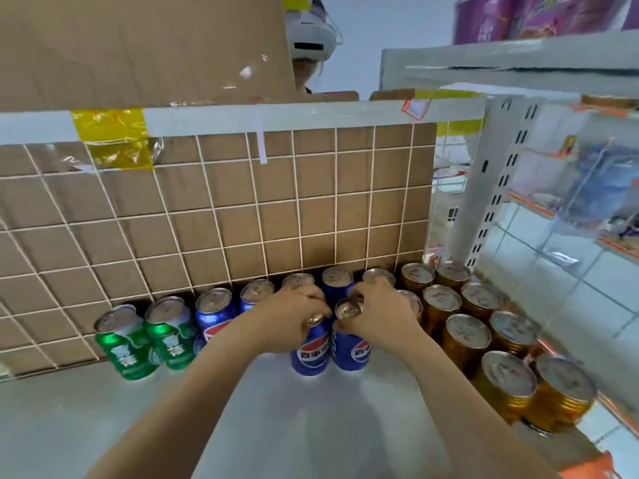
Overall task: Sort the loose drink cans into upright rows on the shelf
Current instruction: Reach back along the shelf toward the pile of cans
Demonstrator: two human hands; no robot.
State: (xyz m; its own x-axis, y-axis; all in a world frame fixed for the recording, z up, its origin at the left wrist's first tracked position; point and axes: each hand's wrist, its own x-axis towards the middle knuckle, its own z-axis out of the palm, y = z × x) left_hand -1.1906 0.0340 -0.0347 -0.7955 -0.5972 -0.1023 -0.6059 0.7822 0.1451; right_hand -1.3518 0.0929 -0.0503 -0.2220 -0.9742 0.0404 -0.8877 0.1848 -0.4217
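Two blue cans stand upright side by side on the white shelf point(311, 426). My left hand point(294, 316) grips the top of the left blue can point(309, 354). My right hand point(380, 314) grips the top of the right blue can point(351, 352). Behind them a back row of blue cans point(216, 312) runs along the wire grid, partly hidden by my hands. Two green cans point(129, 347) stand at the left end. Several gold cans point(466, 337) stand in two rows on the right.
A white wire grid backed with cardboard point(242, 219) closes the shelf's rear. A cardboard box point(138, 46) sits above it. A person wearing a white headset point(311, 39) stands behind. White shelving with goods point(553, 202) rises on the right.
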